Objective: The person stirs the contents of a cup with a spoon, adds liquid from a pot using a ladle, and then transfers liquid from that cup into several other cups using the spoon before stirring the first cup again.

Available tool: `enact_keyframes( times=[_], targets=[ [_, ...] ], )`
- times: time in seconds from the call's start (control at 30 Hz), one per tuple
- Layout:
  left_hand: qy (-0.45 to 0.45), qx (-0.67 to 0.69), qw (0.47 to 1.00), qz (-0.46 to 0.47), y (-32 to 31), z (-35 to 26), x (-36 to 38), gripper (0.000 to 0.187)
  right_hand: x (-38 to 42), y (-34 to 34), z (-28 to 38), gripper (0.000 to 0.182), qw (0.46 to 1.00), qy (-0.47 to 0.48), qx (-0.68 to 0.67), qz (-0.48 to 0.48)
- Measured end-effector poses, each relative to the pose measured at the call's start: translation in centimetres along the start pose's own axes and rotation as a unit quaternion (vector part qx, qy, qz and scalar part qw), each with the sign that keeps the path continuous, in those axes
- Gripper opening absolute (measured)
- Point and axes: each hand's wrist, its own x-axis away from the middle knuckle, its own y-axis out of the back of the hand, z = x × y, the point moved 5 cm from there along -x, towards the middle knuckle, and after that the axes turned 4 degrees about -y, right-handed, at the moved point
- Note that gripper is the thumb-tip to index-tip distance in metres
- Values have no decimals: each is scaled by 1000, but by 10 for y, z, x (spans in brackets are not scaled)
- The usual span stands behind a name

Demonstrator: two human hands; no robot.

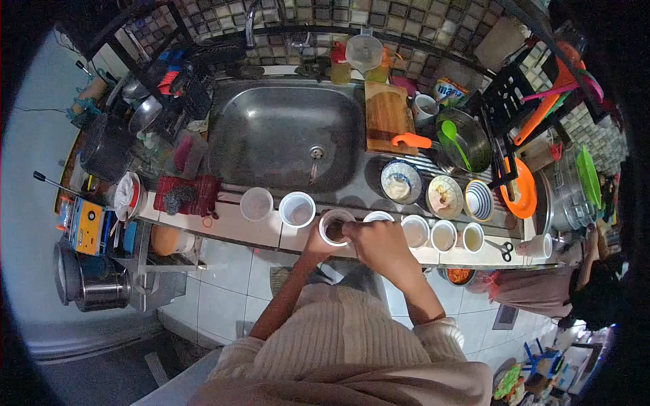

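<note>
My left hand (318, 245) is wrapped round a white plastic cup (328, 223) with dark contents at the counter's front edge. The fingers of my right hand (380, 247) are closed together at the cup's right rim; whatever they may hold is hidden. Just left of it stand another white cup (297, 210) and a more see-through cup (256, 204). Partly behind my right hand is a further cup (378, 217). Along the counter to the right are a cup with pale contents (415, 231), a cup of cloudy liquid (443, 237) and a cup of yellowish liquid (472, 238).
A steel sink (271, 142) lies behind the cups. Several patterned bowls (402, 181) sit right of it, near a pot (482, 139) with a green spoon (457, 145) and a cutting board (387, 118). Scissors (504, 251) and a red cloth (203, 195) lie on the counter.
</note>
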Motion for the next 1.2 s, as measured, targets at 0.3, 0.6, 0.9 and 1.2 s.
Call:
enact_keyframes(
  times=[0.3,0.6,0.9,1.2],
  targets=[
    [-7,-15,1000,-1,4,0,0,52,-2,-11,3,14,998,62,-11,11],
    [40,34,999,13,1,3,5,54,-14,-5,-4,18,999,8,-40,35],
    [34,67,997,-13,2,-6,5,54,-19,2,-1,21,1000,7,-17,-2],
    [7,-44,999,-6,4,-18,6,58,-30,0,-2,20,999,9,26,-18]
  ],
)
